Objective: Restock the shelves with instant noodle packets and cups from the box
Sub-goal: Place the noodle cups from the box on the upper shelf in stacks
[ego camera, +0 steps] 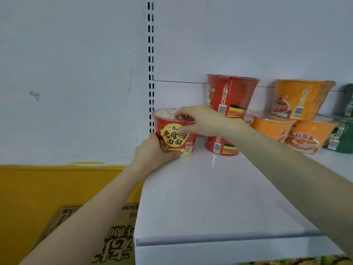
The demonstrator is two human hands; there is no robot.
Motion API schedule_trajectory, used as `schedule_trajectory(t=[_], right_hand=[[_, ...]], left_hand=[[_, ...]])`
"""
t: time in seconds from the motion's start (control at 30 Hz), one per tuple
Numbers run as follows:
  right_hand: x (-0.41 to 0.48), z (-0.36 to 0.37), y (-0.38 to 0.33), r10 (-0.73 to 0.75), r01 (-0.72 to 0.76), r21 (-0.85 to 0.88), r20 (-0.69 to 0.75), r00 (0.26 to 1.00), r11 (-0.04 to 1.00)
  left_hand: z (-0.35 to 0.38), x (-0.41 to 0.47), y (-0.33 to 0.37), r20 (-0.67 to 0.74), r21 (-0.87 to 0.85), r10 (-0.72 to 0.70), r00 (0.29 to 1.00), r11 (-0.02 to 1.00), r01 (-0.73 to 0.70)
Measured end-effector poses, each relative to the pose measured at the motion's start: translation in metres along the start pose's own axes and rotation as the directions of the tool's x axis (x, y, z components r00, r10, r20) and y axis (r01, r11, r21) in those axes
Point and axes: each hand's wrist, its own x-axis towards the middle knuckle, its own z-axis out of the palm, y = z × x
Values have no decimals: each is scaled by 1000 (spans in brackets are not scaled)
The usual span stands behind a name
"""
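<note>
**Entry: one noodle bowl at the back-left corner of the shelf, placing step**

- Item: round red film-wrapped noodle bowl (pixel 174 134) with a yellow label facing out, upright, held between both hands.
- Left hand (pixel 154 150): clamped on the bowl's lower left side, fingers curled round toward the base.
- Right hand (pixel 202 121): closed on the top, fingertips on the lid rim, thumb on the wall below.
- Support: flat white metal shelf (pixel 219 197). The base sits at shelf level, but I cannot tell if its full weight is down.
- Just left of the left hand: the white slotted upright (pixel 150 54).
- Just beyond the right wrist: two tall red paper cups (pixel 229 94), one stacked on the other.
- Further right of that hand: orange noodle bowls (pixel 303 100) in two tiers, then dark green bowls (pixel 342 138) at the edge.
- Below the left forearm: the printed brown cardboard box (pixel 63 219), contents out of sight.

Step, as I judge it: setting this bowl in its slot, label to the front.

Next move calls for: pushing the bowl flat against the back panel, loosening both grips without tipping it or knocking the red stack, then going down to the box for more stock. Most of the shelf front is unfilled, so plenty remains.
</note>
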Motion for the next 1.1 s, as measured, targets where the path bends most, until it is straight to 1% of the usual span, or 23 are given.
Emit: schedule_trajectory(t=[0.03, 0.13, 0.23, 0.33, 0.43, 0.57, 0.73, 0.87, 0.93, 1.0, 1.1], right_hand=[[1, 0, 1, -2, 2, -16, 0, 1000, 1000], [1, 2, 5, 4, -5, 18, 31, 1000, 1000], [3, 6, 6, 19, -19, 12, 25, 1000, 1000], [7, 10, 9, 30, -30, 11, 23, 999, 999], [10, 15, 9, 47, -47, 30, 5, 999, 998], [13, 17, 9, 49, -49, 42, -2, 999, 998], [11, 20, 12, 44, -43, 62, -25, 999, 997], [7, 20, 9, 32, -29, 38, -61, 998, 999], [2, 16, 6, 54, -48, 68, -90, 995, 997], [-8, 10, 4, 76, -61, 103, -156, 985, 993], [-30, -6, 2, 64, -24, 121, -341, 938, 992]], left_hand=[[-1, -1, 0, 8, 32, 6, 1000, 999, -6], [-2, -2, -3, 49, 157, 15, 999, 987, -22], [-1, -4, -7, 155, 301, -9, 988, 953, -39], [2, -10, -8, 295, 405, 2, 955, 905, -127], [4, -20, -5, 362, 457, 36, 931, 864, -211], [2, -24, -4, 366, 455, 67, 928, 857, -242], [1, -26, -1, 365, 447, 71, 928, 861, -242], [-2, -29, 1, 362, 446, 81, 929, 860, -248], [-4, -29, 2, 363, 449, 81, 928, 858, -250], [-5, -29, 4, 360, 452, 74, 930, 858, -243], [-7, -32, 9, 347, 481, 98, 933, 836, -266]])
